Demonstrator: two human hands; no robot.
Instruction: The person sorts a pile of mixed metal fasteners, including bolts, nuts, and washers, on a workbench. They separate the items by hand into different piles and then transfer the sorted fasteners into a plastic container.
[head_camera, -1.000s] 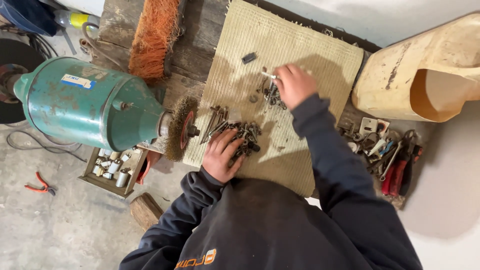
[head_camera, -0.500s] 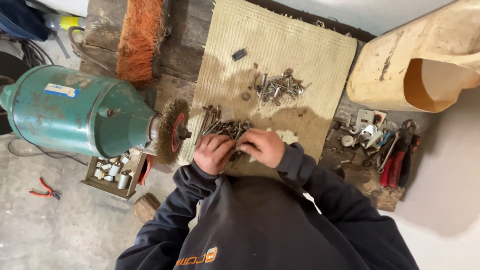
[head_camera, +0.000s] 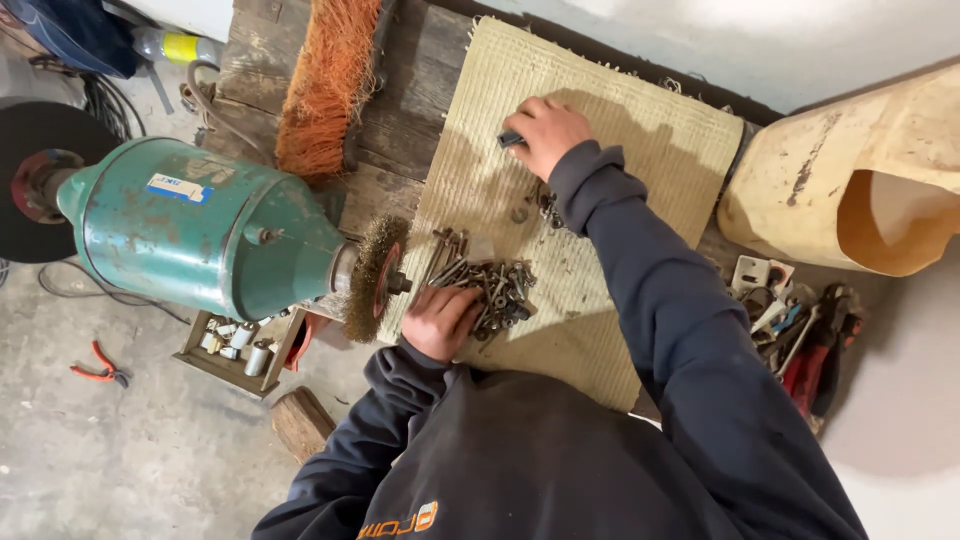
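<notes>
- My right hand (head_camera: 545, 133) is stretched out to the far end of the mat (head_camera: 640, 150), fingers curled tight around a small dark block (head_camera: 511, 139). Only its left end pokes out past my fingers, so its long axis looks to run roughly left-right across the mat, but I can't tell more than that.
- My left hand (head_camera: 440, 322) sits at the near edge of the mat, fingers bent and resting on the bolt pile (head_camera: 487, 283). Can't tell whether it's actually gripping any of them.
- The bolts are dull grey steel, long and thin, heaped every which way. A bunch on the left side fan out pointing away from me.
- A few more loose bits (head_camera: 540, 205) lie just under my right wrist, mostly hidden by the sleeve.
- The mat is coarse woven stuff, pale straw colour, frayed edges, lying on rough dark planks.
- The grinder (head_camera: 200, 228) is left of the pile: teal painted metal body, long axis pointing right, wire wheel (head_camera: 372, 277) on the end almost touching the mat.
- There's a small blue and white rectangular label on top of the grinder body.
- Orange bristle brush (head_camera: 328, 80) lies on the planks up top.
- Tan plastic jug (head_camera: 850, 170) with a cut opening sits to the right, and a heap of hand tools (head_camera: 800, 320) below it.
- Red pliers (head_camera: 98, 368) are on the concrete floor.
</notes>
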